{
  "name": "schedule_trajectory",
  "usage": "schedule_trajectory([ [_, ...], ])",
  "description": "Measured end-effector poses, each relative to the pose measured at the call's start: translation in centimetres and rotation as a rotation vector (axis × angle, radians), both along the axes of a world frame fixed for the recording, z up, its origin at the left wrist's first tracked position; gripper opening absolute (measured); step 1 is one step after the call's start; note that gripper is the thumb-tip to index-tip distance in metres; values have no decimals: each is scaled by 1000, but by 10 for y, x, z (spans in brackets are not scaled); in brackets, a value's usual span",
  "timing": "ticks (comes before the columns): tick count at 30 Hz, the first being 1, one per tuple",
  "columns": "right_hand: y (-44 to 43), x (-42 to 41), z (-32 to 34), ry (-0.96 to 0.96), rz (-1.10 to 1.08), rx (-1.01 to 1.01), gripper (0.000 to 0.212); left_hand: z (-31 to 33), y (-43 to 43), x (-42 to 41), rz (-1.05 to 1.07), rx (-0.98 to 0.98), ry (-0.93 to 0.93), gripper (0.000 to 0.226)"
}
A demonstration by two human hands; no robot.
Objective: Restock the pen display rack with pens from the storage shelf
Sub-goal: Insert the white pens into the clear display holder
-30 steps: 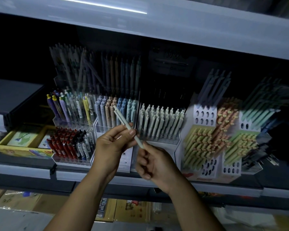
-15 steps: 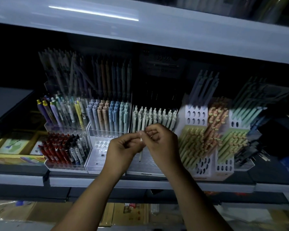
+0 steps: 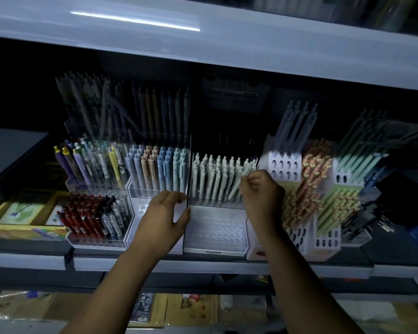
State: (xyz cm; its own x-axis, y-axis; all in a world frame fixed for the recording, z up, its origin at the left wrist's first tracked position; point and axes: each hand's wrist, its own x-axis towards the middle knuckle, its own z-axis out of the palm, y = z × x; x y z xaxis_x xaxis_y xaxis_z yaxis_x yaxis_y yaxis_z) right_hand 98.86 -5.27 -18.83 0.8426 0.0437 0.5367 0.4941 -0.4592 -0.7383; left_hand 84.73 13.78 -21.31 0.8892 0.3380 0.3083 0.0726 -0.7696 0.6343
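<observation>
Pale slim pen pinched in right hand, left hand relaxed beside clear plastic rack

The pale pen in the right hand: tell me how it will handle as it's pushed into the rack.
Probably stiff: the pale pen looks straight though the right hand pinches only its top. Likely light, since that pinch alone carries it. It leans now; holes in the white rack should hold it upright like the neighbouring pens.
</observation>
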Motion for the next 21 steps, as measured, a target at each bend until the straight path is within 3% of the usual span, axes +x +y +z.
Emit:
schedule_trajectory([
  [10,14,15,-29,-9,37,-249,28,-9,8,-6,18,4,88,30],
  [21,24,20,-30,12,33,-316,30,-8,1,-1,26,39,109,33],
])
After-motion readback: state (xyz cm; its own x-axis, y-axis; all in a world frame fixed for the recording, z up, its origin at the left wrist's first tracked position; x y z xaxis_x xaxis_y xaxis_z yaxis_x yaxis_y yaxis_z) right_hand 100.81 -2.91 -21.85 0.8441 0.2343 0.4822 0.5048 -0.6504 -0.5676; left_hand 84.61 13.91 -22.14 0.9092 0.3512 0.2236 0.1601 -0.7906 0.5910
